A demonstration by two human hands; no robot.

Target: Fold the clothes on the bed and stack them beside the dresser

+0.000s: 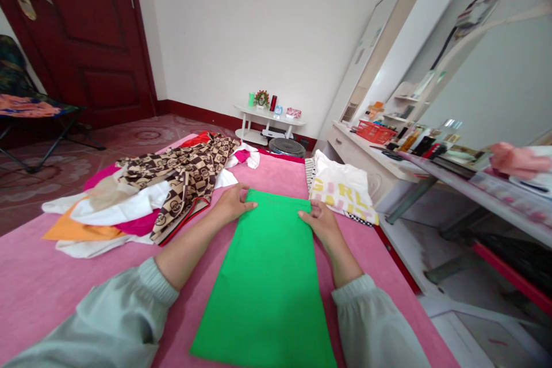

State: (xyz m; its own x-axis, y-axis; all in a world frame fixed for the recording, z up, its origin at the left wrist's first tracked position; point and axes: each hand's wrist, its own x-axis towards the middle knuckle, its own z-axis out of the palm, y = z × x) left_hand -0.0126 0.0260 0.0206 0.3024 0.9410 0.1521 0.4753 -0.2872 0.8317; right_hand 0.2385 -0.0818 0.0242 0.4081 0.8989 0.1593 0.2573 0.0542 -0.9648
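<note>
A green cloth (271,282), folded into a long panel, lies on the pink surface (34,282) in front of me. My left hand (235,204) pinches its far left corner, thumb on top. At the far right corner my right hand (318,219) holds the edge between thumb and fingers. To the right of the cloth's far end sits a folded white shirt (342,184) with yellow and pink lettering. A loose heap of clothes lies at the left, with a brown patterned garment (185,175), white pieces and an orange piece (81,224).
Beyond the pink surface stands a low white table (269,115) with small items. A dressing table (357,146) with a red basket (376,131) and bottles is at the right. A folding chair (32,109) stands left, near the dark red door (86,29).
</note>
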